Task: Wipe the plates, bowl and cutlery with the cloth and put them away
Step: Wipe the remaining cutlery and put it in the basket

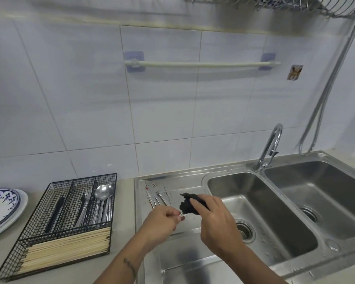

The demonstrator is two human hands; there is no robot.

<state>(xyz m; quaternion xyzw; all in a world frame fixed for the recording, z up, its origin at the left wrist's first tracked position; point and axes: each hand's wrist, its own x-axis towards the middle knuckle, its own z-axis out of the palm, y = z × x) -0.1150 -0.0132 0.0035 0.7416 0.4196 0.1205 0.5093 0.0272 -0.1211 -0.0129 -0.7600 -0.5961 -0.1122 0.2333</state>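
My left hand (162,219) pinches the end of a thin metal piece of cutlery (182,215) above the sink's draining board. My right hand (213,219) grips a dark cloth (188,204) wrapped around the other end of it, so I cannot tell what kind of cutlery it is. Several more metal pieces (157,196) lie on the draining board behind my left hand. A black wire cutlery tray (55,228) on the counter to the left holds forks, spoons, dark utensils and chopsticks. Stacked plates (2,208) with a blue pattern sit at the far left.
A steel double sink (295,203) with a tap (271,146) fills the right side. A towel rail (201,64) is fixed to the tiled wall. A wire dish rack (336,7) hangs at the top right, with a hose running down from it.
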